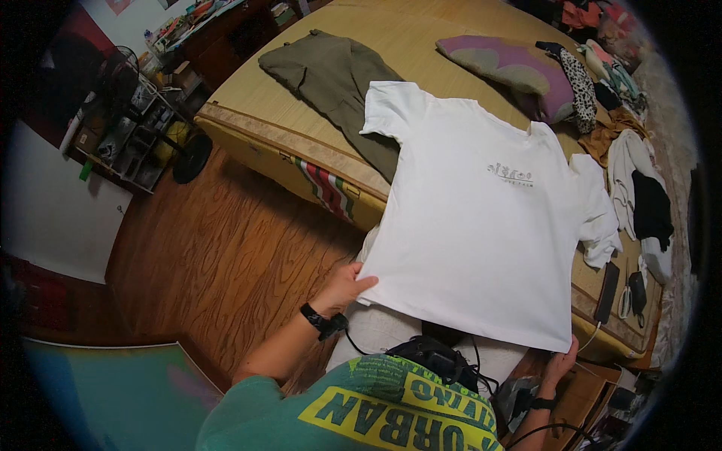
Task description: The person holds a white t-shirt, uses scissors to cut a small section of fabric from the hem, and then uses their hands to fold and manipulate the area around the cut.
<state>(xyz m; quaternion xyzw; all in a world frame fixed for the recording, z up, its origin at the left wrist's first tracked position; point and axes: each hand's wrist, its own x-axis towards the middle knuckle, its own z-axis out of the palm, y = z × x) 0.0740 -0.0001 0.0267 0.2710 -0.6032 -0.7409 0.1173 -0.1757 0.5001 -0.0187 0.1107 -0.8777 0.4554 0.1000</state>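
Note:
A white short-sleeved T-shirt with a small printed drawing on the chest is spread out before me. Its collar and sleeves lie on the bed, while the hem hangs over the near edge towards my lap. At the hem's left corner, my left hand pinches the cloth between thumb and fingers. My right hand grips the right hem corner, its fingers partly hidden by the fabric. Beside the left sleeve, olive-green trousers lie folded lengthwise, running partly under the shirt.
A purple and grey pillow and heaped clothes line the bed's right side. Near the right edge lie scissors and a dark flat bar with a cord. A fan and shelf stand left, beyond the wooden floor.

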